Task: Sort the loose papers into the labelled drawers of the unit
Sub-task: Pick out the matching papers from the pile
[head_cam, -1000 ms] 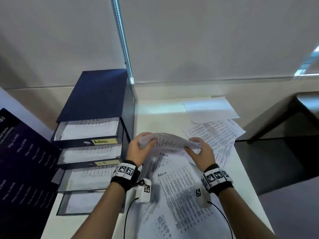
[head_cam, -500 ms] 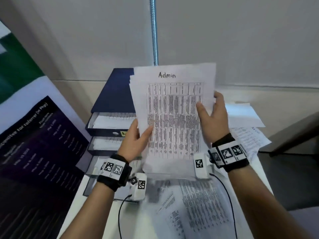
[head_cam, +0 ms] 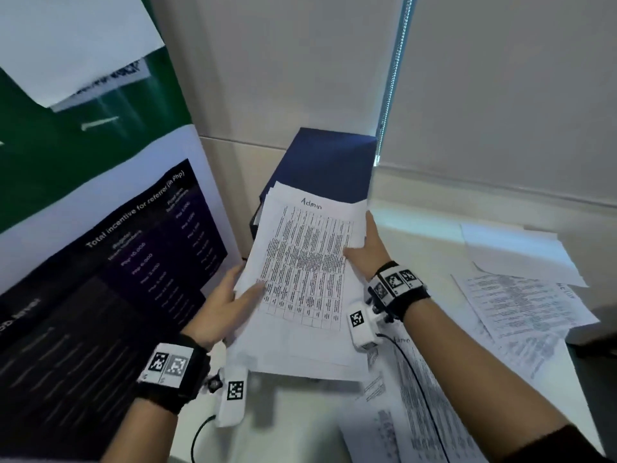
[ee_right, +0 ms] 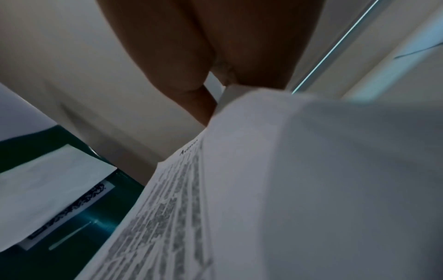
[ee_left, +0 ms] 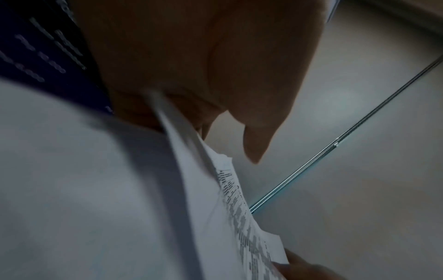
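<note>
Against the pale wall stands the blue unit, far left on the table. Both hands, left and right, grip an "Admin" stack before it, hiding the drawers. Next, I'd guess: lower it into the Admin drawer.

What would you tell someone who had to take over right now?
Left hand and right hand each grip a side of the paper stack, top sheet headed "Admin", held up in front of the blue drawer unit.
Done: Admin sheets gathered.
Left: put them in a matching drawer; labels are hidden now. Then sort the loose papers on the table.
</note>
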Tool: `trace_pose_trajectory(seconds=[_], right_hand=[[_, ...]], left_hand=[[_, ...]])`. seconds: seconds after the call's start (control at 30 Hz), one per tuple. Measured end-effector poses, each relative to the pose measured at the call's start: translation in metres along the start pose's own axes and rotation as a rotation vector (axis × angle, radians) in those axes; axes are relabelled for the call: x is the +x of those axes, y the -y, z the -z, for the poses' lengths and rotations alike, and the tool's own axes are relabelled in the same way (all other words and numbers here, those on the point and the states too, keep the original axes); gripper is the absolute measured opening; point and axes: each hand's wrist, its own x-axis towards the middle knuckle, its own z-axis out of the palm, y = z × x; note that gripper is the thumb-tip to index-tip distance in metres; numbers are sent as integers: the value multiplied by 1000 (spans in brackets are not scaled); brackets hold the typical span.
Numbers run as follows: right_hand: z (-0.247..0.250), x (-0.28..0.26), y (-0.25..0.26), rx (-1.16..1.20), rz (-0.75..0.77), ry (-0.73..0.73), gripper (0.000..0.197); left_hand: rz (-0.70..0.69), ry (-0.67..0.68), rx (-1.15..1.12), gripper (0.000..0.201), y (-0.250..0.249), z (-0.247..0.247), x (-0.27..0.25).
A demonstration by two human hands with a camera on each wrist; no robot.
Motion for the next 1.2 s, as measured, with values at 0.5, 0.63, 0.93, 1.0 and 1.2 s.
trace_pose_trajectory(seconds=[0.5, 0.63, 0.93, 1.0, 1.2], right_hand=[[-8, 18, 14, 154, -400, 156, 35], [-2, 24, 16, 224, -365, 67, 46], [15, -20, 14, 350, -412, 311, 46], [14, -14, 12, 303, -337, 261, 45], [22, 3, 20, 304, -398, 217, 34]], left_hand=[[10, -114, -250, 29, -54, 35, -25], [36, -215, -321, 33, -48, 29, -5], [59, -266, -364, 35, -43, 5, 35], [50, -281, -292, 43, -38, 0, 50], [-50, -311, -47, 58, -28, -4, 103]])
